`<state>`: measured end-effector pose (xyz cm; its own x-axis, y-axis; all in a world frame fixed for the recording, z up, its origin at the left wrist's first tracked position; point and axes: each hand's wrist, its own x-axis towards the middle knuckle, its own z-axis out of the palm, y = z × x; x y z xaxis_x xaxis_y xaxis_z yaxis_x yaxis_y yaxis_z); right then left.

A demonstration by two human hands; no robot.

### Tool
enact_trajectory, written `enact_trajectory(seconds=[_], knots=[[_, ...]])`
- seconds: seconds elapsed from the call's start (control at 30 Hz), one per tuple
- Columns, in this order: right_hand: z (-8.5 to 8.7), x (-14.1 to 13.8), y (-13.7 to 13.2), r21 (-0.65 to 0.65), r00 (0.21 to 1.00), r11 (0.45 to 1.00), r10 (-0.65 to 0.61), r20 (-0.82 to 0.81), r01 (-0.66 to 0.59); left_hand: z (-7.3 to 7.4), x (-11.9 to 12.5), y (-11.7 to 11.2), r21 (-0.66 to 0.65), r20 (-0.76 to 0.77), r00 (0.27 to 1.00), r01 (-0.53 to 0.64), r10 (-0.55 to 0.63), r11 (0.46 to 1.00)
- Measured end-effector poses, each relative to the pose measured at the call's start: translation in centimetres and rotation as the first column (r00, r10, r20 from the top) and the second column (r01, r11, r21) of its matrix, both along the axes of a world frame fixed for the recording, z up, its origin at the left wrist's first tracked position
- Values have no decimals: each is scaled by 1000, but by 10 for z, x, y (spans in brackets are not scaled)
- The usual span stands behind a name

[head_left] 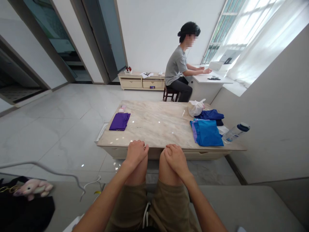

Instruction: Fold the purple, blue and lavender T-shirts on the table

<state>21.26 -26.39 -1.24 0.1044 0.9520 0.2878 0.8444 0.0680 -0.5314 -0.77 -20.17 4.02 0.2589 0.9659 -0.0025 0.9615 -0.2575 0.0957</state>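
Left hand [136,154] and right hand [176,160] rest on knees [138,174], both grips released, nothing held. Desk [154,125] just ahead of hands: purple folded cloth [119,121] on its left end, blue folded cloth [206,132] on its right end, water bottle [236,132] beside that.

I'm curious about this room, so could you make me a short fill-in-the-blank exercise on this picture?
The left hand and right hand rest on the person's ____.
The folded cloth on the left of the marble-topped table is ____.
The plastic water bottle lies on its ____ beside a folded blue cloth.
The seated person across the room wears a ____ T-shirt.
Missing words: knees; purple; side; grey.
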Motion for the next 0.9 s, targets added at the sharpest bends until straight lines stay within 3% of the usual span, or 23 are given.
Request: enact_trajectory(seconds=[0.1, 0.17, 0.23, 0.3, 0.4, 0.5, 0.67, 0.77, 0.9], knots=[[-6, 40, 25, -138, 971, 988, 31, -239, -66, 3, 2, 17, -66, 45, 996, -79, 82, 995], [-15, 80, 48, -239, 952, 970, -30, -305, -46, 1, 1, 22, -75, 93, 991, -91, 98, 993], [-25, 125, 72, -290, 967, 952, -159, -199, 97, -4, 1, 21, -46, 130, 989, -66, 71, 997], [-38, 168, 94, -255, 947, 915, -319, 18, 313, -10, 1, 17, -2, 160, 987, -30, 30, 1000], [-60, 214, 114, -167, 819, 818, -490, 298, 550, -17, 4, 13, 36, 219, 976, -14, 5, 999], [-84, 232, 119, -167, 730, 746, -536, 424, 644, -20, 9, 14, 36, 250, 968, 0, -9, 999], [-106, 245, 114, -150, 717, 733, -564, 409, 663, -24, 19, 25, -24, 164, 984, 69, -64, 997], [-102, 258, 114, -219, 743, 715, -599, 298, 664, -25, 21, 34, -94, 105, 988, 126, -116, 987], [-80, 272, 118, -285, 740, 684, -634, 225, 672, -25, 22, 42, -162, 80, 984, 173, -162, 971]])
